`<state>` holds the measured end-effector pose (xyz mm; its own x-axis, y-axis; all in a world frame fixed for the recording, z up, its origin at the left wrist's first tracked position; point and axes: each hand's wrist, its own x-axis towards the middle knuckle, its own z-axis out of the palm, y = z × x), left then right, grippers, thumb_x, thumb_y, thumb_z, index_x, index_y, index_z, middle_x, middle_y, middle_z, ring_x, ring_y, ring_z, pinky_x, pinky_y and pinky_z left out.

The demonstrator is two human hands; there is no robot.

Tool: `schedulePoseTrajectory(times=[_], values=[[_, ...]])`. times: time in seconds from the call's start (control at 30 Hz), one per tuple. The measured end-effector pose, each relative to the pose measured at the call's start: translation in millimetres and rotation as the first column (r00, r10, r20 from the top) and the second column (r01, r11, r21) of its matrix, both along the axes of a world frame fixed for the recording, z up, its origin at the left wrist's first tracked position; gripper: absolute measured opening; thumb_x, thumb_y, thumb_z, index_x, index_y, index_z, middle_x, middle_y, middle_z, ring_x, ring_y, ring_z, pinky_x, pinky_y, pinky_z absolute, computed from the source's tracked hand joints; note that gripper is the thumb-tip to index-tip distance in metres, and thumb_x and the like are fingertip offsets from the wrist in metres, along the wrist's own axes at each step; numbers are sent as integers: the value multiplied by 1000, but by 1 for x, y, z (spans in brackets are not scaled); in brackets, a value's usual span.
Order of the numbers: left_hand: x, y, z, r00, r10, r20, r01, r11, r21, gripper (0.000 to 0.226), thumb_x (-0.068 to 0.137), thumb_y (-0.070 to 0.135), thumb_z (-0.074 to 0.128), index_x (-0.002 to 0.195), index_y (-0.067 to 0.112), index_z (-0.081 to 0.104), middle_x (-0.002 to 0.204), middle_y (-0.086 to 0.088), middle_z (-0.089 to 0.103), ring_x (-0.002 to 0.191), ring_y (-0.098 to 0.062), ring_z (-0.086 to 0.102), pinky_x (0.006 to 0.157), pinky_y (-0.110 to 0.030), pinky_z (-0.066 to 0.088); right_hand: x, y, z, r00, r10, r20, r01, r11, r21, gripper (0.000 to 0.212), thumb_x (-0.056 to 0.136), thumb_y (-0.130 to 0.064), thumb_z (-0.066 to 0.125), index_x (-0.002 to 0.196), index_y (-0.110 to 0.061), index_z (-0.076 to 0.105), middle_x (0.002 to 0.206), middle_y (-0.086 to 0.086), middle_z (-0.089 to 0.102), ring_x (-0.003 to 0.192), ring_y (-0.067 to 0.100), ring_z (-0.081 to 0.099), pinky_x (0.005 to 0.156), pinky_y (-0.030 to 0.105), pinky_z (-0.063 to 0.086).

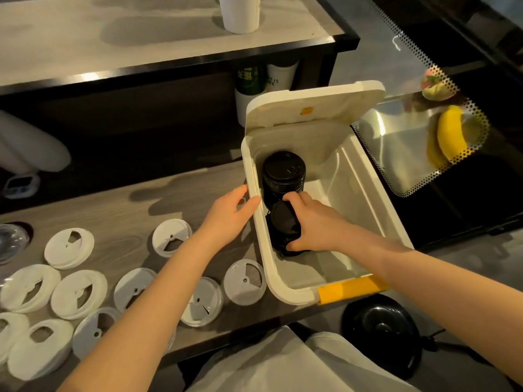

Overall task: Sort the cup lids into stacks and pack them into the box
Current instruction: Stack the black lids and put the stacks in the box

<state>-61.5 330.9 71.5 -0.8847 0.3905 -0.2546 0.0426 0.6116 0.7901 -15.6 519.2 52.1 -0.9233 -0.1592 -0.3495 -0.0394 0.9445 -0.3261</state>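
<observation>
A: Status of the counter's left section?

B: White lids (69,248) lie loose and flat on the wooden counter (127,205), unstacked.

A: Left hand (230,213)?

B: Fingers bent over the left rim of the white box (285,290), thumb along that rim; it grips the wall only.

A: Box contents?

B: Lid raised. One black lid stack (283,174) stands against the far-left inner wall.

A: Right hand (314,222)?

B: Inside the box, fingers closed around a second black stack (283,222), tilted, just in front of the first.
</observation>
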Motion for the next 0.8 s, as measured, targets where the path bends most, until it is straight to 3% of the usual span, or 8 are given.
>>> schedulePoseTrajectory(times=[0.1, 0.2, 0.37, 0.5, 0.63, 0.7, 0.8], values=[[1, 1, 1, 1000, 0, -3, 0, 1000, -6, 37, 98, 30, 41, 131, 16, 49, 123, -2, 56, 109, -13, 51, 84, -24, 37, 1, 4, 1, 1000, 20, 23, -21, 1000, 1, 107, 58, -54, 79, 140, -29, 15, 138, 3, 30, 116, 28, 46, 87, 42, 48], [2, 1, 0, 1000, 11, -22, -11, 1000, -25, 34, 98, 32, 41, 125, 15, 53, 118, -3, 58, 108, -16, 52, 82, -25, 36, 4, 6, 6, 996, 20, 91, -15, 998, -58, 111, 63, -62, 73, 146, -35, 4, 150, -2, 15, 129, 27, 34, 99, 41, 42], [2, 1, -1, 999, 8, -47, -11, 998, -58, 34, 98, 33, 41, 124, 15, 55, 117, -4, 60, 108, -18, 53, 82, -26, 37, 9, 12, 17, 993, -15, 113, 27, 994, -102, 76, 91, -54, 46, 150, -34, 2, 159, -3, 2, 143, 23, 13, 113, 37, 25], [3, 1, 0, 998, 7, -55, -10, 998, -54, 34, 98, 33, 41, 124, 15, 55, 108, 1, 57, 96, -11, 49, 78, -23, 35, 9, 17, 16, 995, 13, 97, -6, 998, -67, 73, 93, -46, 49, 151, -29, 7, 159, -5, 5, 144, 18, 14, 113, 33, 25], [4, 2, 0, 998, 7, -64, -11, 998, -65, 33, 98, 32, 41, 122, 14, 55, 100, 5, 53, 90, -9, 48, 63, -13, 34, 8, 25, 15, 989, 7, 146, 12, 991, -130, 78, 91, -40, 56, 151, -30, 7, 159, -5, 7, 144, 15, 17, 115, 32, 24], [3, 2, 1, 998, 9, -56, -12, 998, -67, 34, 98, 32, 41, 122, 13, 55, 99, 5, 53, 88, -8, 48, 62, -11, 33, 7, 26, 16, 990, 22, 137, -8, 995, -99, 77, 91, -41, 56, 151, -29, 8, 159, -5, 8, 144, 16, 20, 114, 34, 27], [4, 3, 3, 998, 9, -58, -13, 998, -68, 35, 98, 32, 41, 125, 14, 54, 104, 3, 56, 91, -9, 49, 69, -18, 36, 5, 22, 21, 992, 74, 102, -76, 997, 19, 77, 90, -47, 53, 151, -27, 9, 159, -4, 12, 141, 19, 26, 108, 37, 35]])
